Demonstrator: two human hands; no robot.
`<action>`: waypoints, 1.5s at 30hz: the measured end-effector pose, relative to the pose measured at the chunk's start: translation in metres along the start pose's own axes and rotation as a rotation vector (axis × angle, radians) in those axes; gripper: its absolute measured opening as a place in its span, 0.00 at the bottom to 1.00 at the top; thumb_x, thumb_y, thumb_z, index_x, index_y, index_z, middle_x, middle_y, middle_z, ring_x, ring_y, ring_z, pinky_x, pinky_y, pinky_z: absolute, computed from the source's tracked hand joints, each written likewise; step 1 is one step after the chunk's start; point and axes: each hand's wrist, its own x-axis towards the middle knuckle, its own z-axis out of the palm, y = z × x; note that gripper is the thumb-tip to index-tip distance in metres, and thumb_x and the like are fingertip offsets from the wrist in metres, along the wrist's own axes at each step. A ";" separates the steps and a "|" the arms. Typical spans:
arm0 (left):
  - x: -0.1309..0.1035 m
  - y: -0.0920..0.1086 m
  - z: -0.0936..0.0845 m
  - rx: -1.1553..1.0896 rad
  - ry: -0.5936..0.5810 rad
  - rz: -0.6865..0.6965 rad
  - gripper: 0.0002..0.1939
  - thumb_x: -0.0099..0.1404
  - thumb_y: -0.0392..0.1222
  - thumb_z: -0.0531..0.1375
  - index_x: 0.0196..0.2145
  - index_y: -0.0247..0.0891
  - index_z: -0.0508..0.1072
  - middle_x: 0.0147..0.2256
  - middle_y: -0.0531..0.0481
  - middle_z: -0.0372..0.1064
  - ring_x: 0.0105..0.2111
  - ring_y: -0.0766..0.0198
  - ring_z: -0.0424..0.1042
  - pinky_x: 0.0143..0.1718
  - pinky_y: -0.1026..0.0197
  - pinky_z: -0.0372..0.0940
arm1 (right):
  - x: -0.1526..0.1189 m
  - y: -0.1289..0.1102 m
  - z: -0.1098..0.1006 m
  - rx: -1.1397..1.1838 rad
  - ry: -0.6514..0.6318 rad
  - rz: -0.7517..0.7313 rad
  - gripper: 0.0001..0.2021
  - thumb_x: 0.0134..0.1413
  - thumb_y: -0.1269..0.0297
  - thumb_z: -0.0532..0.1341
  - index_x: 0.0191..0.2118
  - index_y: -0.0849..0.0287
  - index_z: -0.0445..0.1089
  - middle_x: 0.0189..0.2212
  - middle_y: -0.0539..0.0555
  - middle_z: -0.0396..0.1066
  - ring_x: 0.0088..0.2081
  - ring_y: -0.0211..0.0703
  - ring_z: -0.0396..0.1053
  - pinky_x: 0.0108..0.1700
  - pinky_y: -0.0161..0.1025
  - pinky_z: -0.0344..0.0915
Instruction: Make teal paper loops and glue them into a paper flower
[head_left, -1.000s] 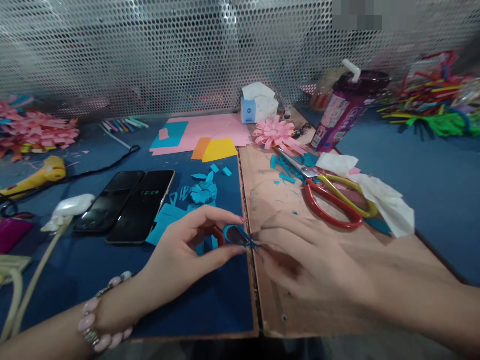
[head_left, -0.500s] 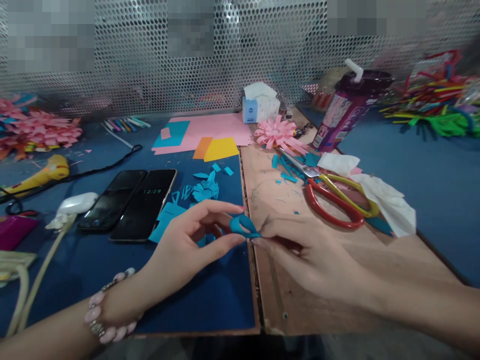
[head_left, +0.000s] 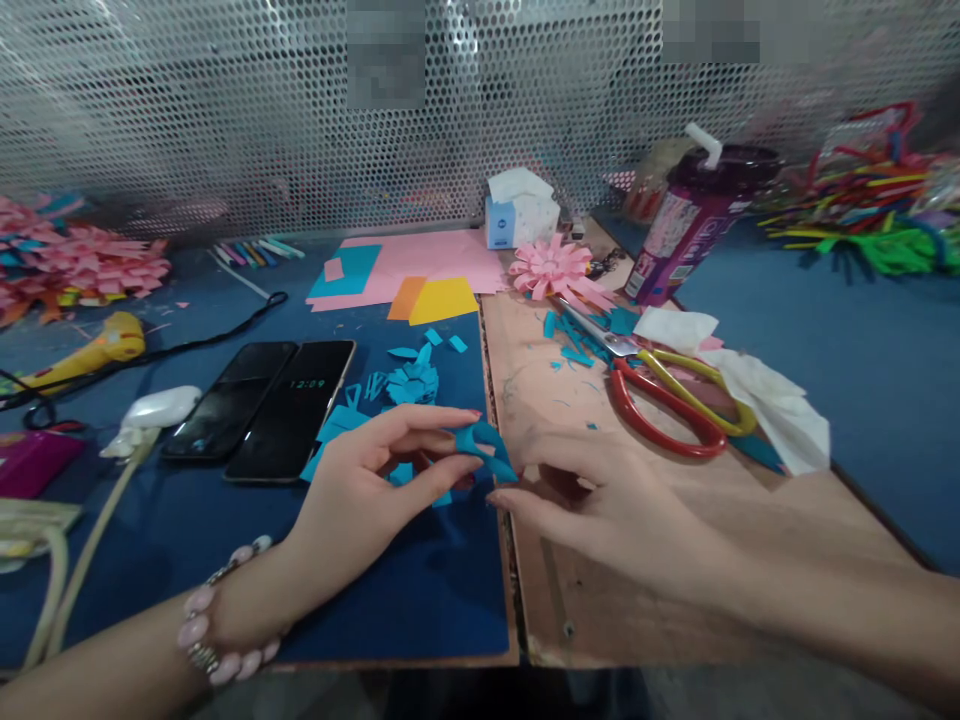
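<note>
Between the thumb and fingers of my left hand [head_left: 367, 490] is a looped blue paper strip [head_left: 491, 460], its curl facing right. My right hand [head_left: 619, 500] is at the strip's right end, thumb and forefinger spread apart, the forefinger's tip close to or touching the paper. Just beyond my left hand lies a blue paper flower [head_left: 413, 380] with small blue scraps around it. Blue paper pieces [head_left: 341, 425] lie partly hidden behind the left hand. Scissors [head_left: 667, 400] with red and yellow handles rest beyond my right hand.
Two phones [head_left: 289, 410] lie at left, near a yellow tool [head_left: 97, 350] and cables. Pink paper [head_left: 435, 255], a tissue box [head_left: 521, 215] and a pink paper flower [head_left: 555, 268] are at the back. A purple cup [head_left: 694, 225] and crumpled tissue [head_left: 784, 405] are at right.
My right thumb and forefinger have parted from their pinch on the blue strip's end. The loop has opened wider and tilted in my left hand.
</note>
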 end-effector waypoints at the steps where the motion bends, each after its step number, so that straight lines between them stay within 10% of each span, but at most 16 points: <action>1: 0.000 0.000 0.000 -0.003 0.000 -0.005 0.13 0.59 0.40 0.64 0.43 0.41 0.74 0.33 0.53 0.78 0.32 0.67 0.77 0.30 0.70 0.70 | 0.000 0.000 0.000 -0.002 0.001 -0.002 0.13 0.55 0.63 0.63 0.23 0.61 0.65 0.19 0.44 0.57 0.22 0.29 0.54 0.24 0.29 0.52; 14: -0.008 0.000 -0.001 0.103 -0.034 0.135 0.15 0.60 0.40 0.64 0.46 0.43 0.74 0.32 0.53 0.79 0.29 0.65 0.78 0.31 0.67 0.70 | -0.002 -0.001 -0.001 0.016 -0.070 0.029 0.13 0.59 0.67 0.57 0.23 0.61 0.64 0.19 0.44 0.57 0.21 0.28 0.54 0.22 0.28 0.52; 28: -0.012 -0.003 -0.002 -0.114 -0.085 0.301 0.15 0.60 0.37 0.63 0.45 0.41 0.68 0.33 0.50 0.71 0.32 0.65 0.73 0.29 0.67 0.69 | -0.009 0.003 -0.005 -0.425 -0.005 -0.514 0.13 0.61 0.73 0.50 0.28 0.62 0.67 0.24 0.52 0.68 0.26 0.36 0.62 0.28 0.34 0.60; 45: -0.012 -0.006 -0.004 -0.113 -0.217 0.327 0.23 0.59 0.36 0.63 0.52 0.45 0.66 0.34 0.49 0.70 0.33 0.63 0.71 0.32 0.64 0.69 | -0.009 0.000 -0.013 -0.516 -0.085 -0.608 0.15 0.63 0.75 0.46 0.29 0.62 0.66 0.24 0.53 0.68 0.26 0.37 0.63 0.25 0.36 0.59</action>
